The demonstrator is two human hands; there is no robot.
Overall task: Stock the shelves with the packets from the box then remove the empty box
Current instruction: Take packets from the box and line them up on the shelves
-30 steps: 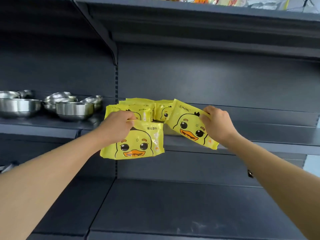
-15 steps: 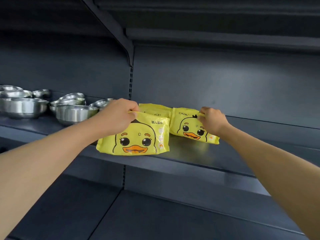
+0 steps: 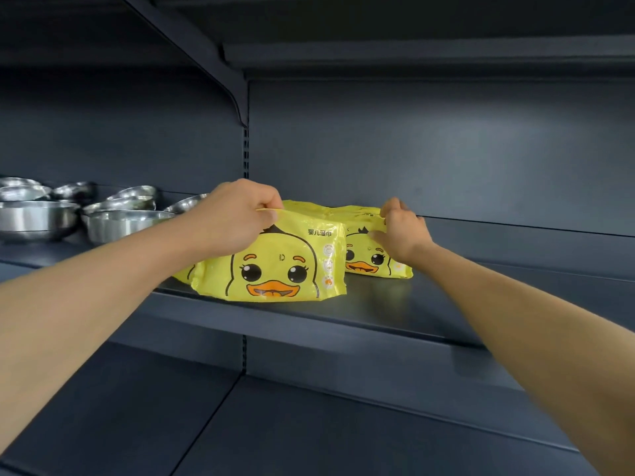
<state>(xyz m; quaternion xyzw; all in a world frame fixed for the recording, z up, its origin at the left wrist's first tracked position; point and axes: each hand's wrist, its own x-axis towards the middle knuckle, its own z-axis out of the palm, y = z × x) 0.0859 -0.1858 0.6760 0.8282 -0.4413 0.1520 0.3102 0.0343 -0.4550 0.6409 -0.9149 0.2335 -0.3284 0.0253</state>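
Left hand (image 3: 237,218): we are pinching the top seam of the front packet (image 3: 278,266) between curled fingers and thumb; the packet is standing below them.
Right hand (image 3: 400,230): we are gripping the top edge of the rear packet (image 3: 369,261).
Packets: both are standing on the dark shelf (image 3: 378,304), the rear one partly behind the front one.
Steel bowls (image 3: 117,219): sitting at the left.
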